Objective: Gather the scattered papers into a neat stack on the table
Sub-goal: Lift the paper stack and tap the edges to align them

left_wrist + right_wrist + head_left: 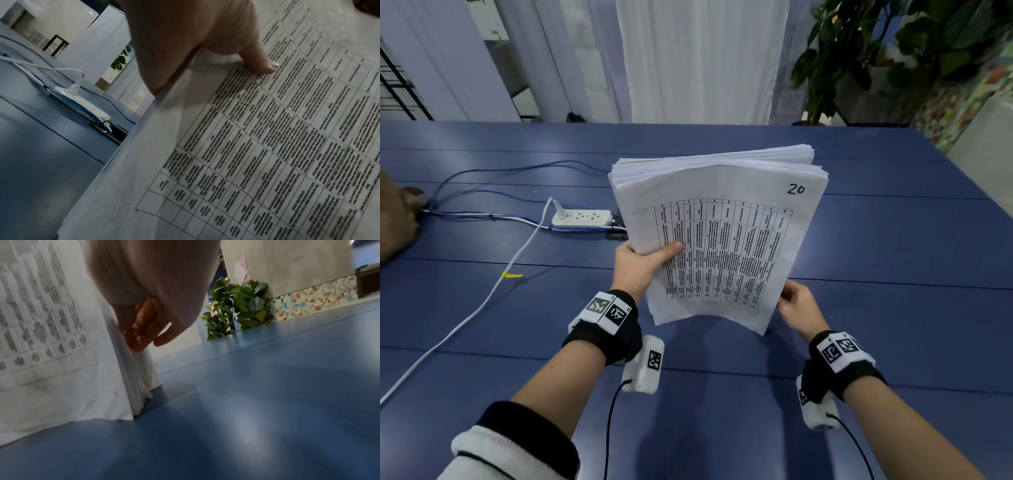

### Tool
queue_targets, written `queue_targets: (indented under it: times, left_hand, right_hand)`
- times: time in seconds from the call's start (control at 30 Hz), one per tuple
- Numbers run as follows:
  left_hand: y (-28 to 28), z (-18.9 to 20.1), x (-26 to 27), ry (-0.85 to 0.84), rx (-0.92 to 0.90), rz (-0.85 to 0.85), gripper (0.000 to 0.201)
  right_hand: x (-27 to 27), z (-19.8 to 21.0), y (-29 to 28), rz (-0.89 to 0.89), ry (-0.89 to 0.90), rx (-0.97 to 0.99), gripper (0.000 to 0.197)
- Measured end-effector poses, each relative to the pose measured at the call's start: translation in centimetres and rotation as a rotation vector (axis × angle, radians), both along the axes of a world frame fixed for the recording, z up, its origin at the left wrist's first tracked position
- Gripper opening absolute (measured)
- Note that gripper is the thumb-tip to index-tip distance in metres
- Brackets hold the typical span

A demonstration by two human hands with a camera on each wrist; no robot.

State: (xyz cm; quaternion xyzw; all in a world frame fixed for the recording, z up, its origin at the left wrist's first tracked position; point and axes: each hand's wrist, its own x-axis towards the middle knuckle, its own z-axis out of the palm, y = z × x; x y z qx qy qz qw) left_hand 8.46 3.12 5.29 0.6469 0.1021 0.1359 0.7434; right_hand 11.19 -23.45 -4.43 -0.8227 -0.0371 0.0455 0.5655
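A thick stack of white papers (pixel 722 240) stands upright and slightly tilted, its lower edge on the blue table (pixel 893 274). The front sheet carries a printed table and a handwritten "20". My left hand (pixel 650 263) grips the stack's left edge, thumb pressed on the front sheet (pixel 265 65) and fingers hidden behind. My right hand (pixel 792 301) holds the lower right edge. In the right wrist view its fingers (pixel 141 334) lie against the stack's side (pixel 51 321). The sheets' upper edges sit unevenly.
A white power strip (pixel 582 218) with blue cables lies left of the stack, also in the left wrist view (pixel 82 107). A white cable (pixel 482 301) with a yellow tag runs to the front left. A brown object (pixel 393 219) sits at the left edge. A plant (pixel 859 51) stands beyond the far right corner.
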Motion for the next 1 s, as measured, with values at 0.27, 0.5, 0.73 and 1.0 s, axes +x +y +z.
queue_targets:
  times: [0.27, 0.5, 0.73, 1.0]
  left_hand:
    - [-0.4, 0.4, 0.0, -0.016, -0.006, 0.058, 0.029]
    - [-0.7, 0.4, -0.1, -0.003, -0.016, 0.053, 0.040]
    - [0.1, 0.3, -0.5, 0.002, 0.015, 0.009, 0.024]
    - [0.1, 0.7, -0.4, -0.009, -0.004, -0.002, 0.024]
  right_hand:
    - [-0.7, 3.4, -1.4, 0.072, 0.062, 0.169, 0.028]
    - [-0.7, 3.7, 0.3, 0.076, 0.010, 0.079, 0.029]
    - [-0.6, 3.7, 1.8, 0.010, 0.000, 0.093, 0.021]
    - [0.7, 5.0, 1.2, -0.034, -0.009, 0.013, 0.055]
